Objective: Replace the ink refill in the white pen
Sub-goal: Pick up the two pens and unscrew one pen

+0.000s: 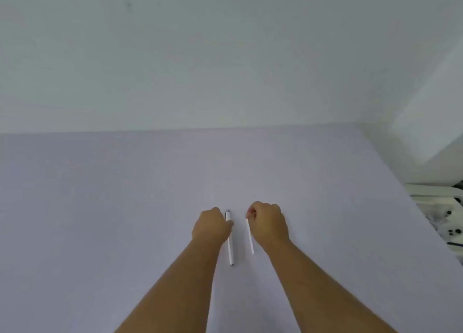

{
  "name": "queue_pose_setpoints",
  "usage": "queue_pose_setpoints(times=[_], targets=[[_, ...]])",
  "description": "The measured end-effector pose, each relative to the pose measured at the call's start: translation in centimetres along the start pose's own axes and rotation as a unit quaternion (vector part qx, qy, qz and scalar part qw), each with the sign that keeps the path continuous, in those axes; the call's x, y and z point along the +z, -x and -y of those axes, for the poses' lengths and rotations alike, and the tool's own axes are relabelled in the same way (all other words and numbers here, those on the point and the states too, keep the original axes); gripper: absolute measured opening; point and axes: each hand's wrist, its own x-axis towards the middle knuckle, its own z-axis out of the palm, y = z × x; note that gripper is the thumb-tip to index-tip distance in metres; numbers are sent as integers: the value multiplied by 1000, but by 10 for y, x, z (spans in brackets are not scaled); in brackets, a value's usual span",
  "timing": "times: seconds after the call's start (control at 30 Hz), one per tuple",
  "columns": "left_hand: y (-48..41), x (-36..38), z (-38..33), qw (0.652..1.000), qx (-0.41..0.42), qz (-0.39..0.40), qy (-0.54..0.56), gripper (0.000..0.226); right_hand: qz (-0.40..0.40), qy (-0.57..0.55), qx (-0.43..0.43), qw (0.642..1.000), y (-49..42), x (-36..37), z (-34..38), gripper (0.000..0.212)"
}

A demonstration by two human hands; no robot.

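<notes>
The white pen (229, 245) lies on the pale table (125, 207), running toward me, with a dark clip end at its far tip. My left hand (210, 226) rests over the pen's far part, fingers curled on it. A thin white ink refill (250, 237) lies parallel just to the right of the pen. My right hand (269, 223) pinches the refill's far end between thumb and fingers. Both forearms reach in from the bottom edge.
A white wall rises behind the table's far edge. At the right, past the table's slanted edge, stands white equipment with dark knobs (448, 217). A white block (431, 122) juts out at the upper right.
</notes>
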Motion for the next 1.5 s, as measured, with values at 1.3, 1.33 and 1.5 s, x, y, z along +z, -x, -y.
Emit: queue_pose_setpoints(times=[1.3,1.33,1.5], targets=[[5,-2,30,908,-25,136,394,21,120,-258,181,941,-24,0,1,28],[5,-2,30,908,-24,122,400,19,135,-198,149,959,-20,5,2,28],[3,2,37,903,-25,87,419,18,149,-94,83,981,-2,32,9,23]])
